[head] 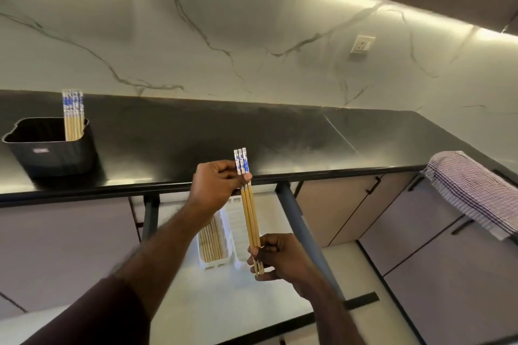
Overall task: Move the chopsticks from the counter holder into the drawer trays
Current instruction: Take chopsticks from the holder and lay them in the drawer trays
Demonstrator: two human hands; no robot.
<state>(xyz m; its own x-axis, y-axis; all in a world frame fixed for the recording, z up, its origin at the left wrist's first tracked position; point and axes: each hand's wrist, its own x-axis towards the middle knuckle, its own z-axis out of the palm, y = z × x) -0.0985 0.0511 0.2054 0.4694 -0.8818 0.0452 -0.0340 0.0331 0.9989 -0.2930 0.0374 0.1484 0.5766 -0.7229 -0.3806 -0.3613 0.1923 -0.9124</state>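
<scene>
Three bamboo chopsticks (pixel 250 216) with blue-and-white patterned tops hang lengthwise above the open drawer. My left hand (pixel 217 183) pinches them just below the patterned tops. My right hand (pixel 276 256) grips their thin ends. Below them, two white trays lie side by side in the drawer: the left tray (pixel 202 259) holds several chopsticks, and the right tray (pixel 238 221) looks bare where it shows. At the far left of the counter stands a black holder (pixel 53 148) with several more chopsticks (pixel 73 116) upright in it.
The black countertop (pixel 280 134) runs across the view beneath a marble backsplash with a wall socket (pixel 363 44). A checked towel (pixel 473 190) hangs over the counter's right corner. The open drawer's dark side rail (pixel 297 221) runs just right of my hands. Closed cabinet fronts flank the drawer.
</scene>
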